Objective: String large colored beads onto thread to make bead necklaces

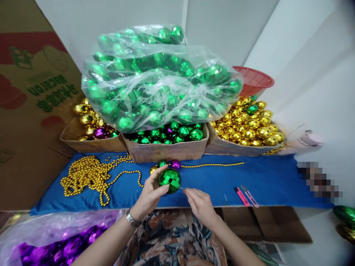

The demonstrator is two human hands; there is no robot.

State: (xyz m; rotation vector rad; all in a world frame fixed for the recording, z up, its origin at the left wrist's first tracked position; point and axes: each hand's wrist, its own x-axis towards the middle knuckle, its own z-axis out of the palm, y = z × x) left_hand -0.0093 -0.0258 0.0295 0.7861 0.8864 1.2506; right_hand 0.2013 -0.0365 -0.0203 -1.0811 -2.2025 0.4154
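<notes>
My left hand [152, 192] is closed round a shiny green faceted ball [170, 181], thumb in front and fingers behind and above. To its right, my right hand [200, 205] pinches a thin pale strand, perhaps a needle or thread, whose tip reaches the ball's right side. Just behind the ball lie a small purple ball [175, 164], a green ball [162, 163] and a gold ball [153, 170], partly hidden by my left hand. A string of gold beads [213, 164] runs right from the purple ball. More gold bead string [85, 173] is heaped at the left.
A blue cloth [216, 184] covers the table. Cardboard boxes [166, 150] of balls line its back, under a plastic bag [163, 81] of green balls. A pink cutter [242, 196] and pink snips [249, 195] lie at the right. A bag of purple balls [63, 244] stands below left.
</notes>
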